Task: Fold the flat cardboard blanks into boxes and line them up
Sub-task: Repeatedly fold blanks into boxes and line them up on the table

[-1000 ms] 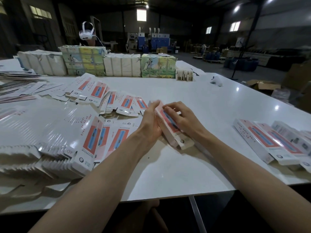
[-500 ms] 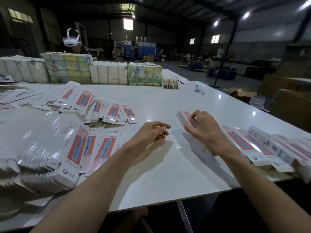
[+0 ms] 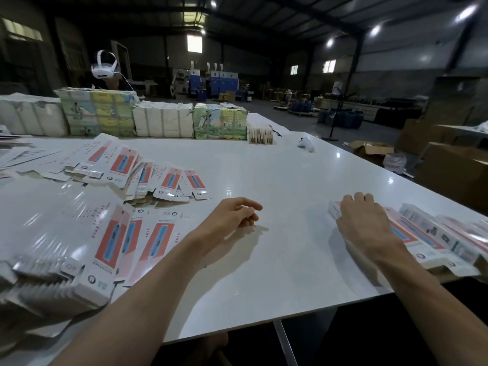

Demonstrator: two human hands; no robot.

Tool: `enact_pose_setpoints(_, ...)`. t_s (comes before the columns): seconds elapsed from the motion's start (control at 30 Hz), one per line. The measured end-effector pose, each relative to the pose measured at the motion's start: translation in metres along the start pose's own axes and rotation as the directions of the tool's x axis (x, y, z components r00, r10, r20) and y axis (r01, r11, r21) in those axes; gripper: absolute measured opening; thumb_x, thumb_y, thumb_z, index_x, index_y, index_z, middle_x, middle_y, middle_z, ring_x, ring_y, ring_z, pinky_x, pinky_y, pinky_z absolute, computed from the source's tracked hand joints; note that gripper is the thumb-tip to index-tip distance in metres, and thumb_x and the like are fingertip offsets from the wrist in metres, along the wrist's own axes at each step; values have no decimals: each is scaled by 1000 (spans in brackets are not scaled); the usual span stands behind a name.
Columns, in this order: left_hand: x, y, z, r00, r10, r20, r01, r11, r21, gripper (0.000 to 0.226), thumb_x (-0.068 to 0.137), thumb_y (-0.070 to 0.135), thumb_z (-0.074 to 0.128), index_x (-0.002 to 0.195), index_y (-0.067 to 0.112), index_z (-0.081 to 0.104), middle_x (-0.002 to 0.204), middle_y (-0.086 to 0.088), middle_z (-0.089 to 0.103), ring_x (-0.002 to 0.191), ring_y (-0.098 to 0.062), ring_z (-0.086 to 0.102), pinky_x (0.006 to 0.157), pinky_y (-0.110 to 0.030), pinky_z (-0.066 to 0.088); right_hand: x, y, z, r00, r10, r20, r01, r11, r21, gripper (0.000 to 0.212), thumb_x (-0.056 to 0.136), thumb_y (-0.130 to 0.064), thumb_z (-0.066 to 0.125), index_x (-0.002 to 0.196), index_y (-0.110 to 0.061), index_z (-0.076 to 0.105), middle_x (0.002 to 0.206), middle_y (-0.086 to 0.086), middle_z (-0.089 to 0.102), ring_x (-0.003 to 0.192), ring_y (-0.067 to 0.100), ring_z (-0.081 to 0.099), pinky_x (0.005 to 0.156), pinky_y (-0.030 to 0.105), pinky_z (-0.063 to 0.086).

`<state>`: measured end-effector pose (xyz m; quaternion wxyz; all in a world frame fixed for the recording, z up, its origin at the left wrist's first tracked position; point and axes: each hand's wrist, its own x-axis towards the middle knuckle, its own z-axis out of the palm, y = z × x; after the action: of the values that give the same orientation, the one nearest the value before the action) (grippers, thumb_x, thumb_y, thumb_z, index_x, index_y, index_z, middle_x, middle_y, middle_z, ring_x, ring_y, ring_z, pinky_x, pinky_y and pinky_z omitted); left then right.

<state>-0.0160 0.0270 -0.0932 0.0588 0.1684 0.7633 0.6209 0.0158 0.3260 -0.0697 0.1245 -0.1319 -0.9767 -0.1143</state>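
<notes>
Cardboard this light may skid: my right hand [image 3: 369, 223] curls over the folded box [image 3: 333, 211] ending the row [image 3: 435, 233], left hand [image 3: 232, 215] loose and empty beside it, so a careless push could skew its neighbours.

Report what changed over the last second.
The right hand carried the folded box from the middle of the table rightward and now holds it down at the left end of the row of boxes. The left hand let go of it and hovers empty, fingers loosely curled. The flat blanks and back stacks stayed put.
</notes>
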Motion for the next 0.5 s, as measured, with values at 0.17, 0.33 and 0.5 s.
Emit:
enact_pose_setpoints(0.17,0,-1,-1,1000,2,5,-2,1000,7,25,107,9,53,116,10,76,95,-8,75,77,-9,66,73,-17,52,17,-56,-24,973,-118,-199,158,968,193,30,105,-32,53,125,-10,53,128,12,56,118,30,51,93,42,45)
enact_pose_setpoints(0.33,-3,5,2,996,-32,-87,21,992,-121,25,107,13,46,98,9,69,80,-7,65,68,-18,62,60,-23,48,39,-137,-44,933,-185,-308,322,811,488,22,103,-30,55,112,-12,63,103,8,69,88,26,62,72,38,50)
enact_pose_setpoints(0.5,-7,10,1,982,-8,-187,-20,989,-149,26,97,18,44,76,15,61,73,-11,55,59,-25,54,50,-25,41,33,-186,-18,957,-207,-202,289,665,689,13,100,-24,54,103,-17,64,89,3,70,79,25,63,71,36,49)
